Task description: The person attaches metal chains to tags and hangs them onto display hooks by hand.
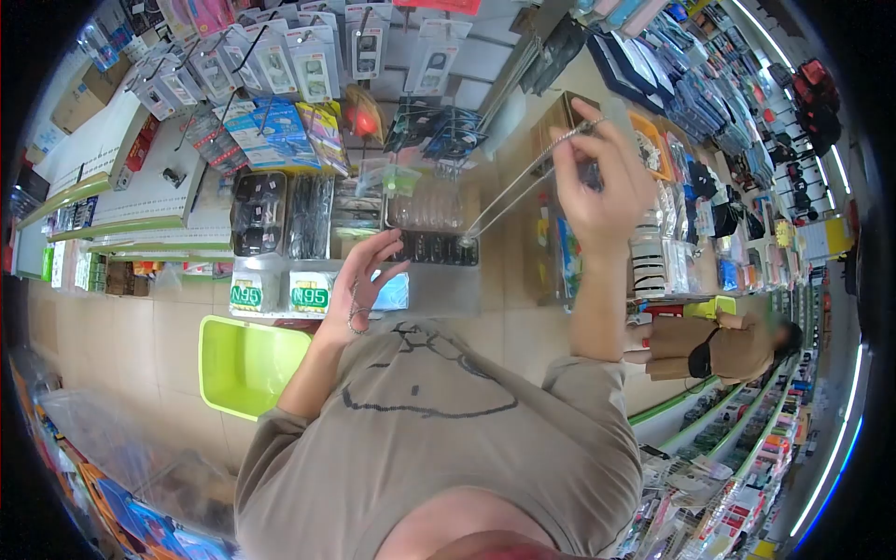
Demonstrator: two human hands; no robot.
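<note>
My right hand (607,182) is raised at the right, pinching a silver chain necklace (525,173) near its top. Two strands of the chain slope down to the left, ending in a small bright part (467,240) over the black tray. Lower and to the left, my left hand (364,275) is held with its fingers apart and nothing gripped in them. A thin chain (355,313) lies round its wrist side. Just beyond its fingertips is a black tray (439,248) with several small compartments.
N95 packs (308,292) line the shelf front. Hanging blister packs (317,70) fill the rack above. A lime green basket (250,366) stands on the floor at lower left. Crowded shelves and a person (695,347) are at the right.
</note>
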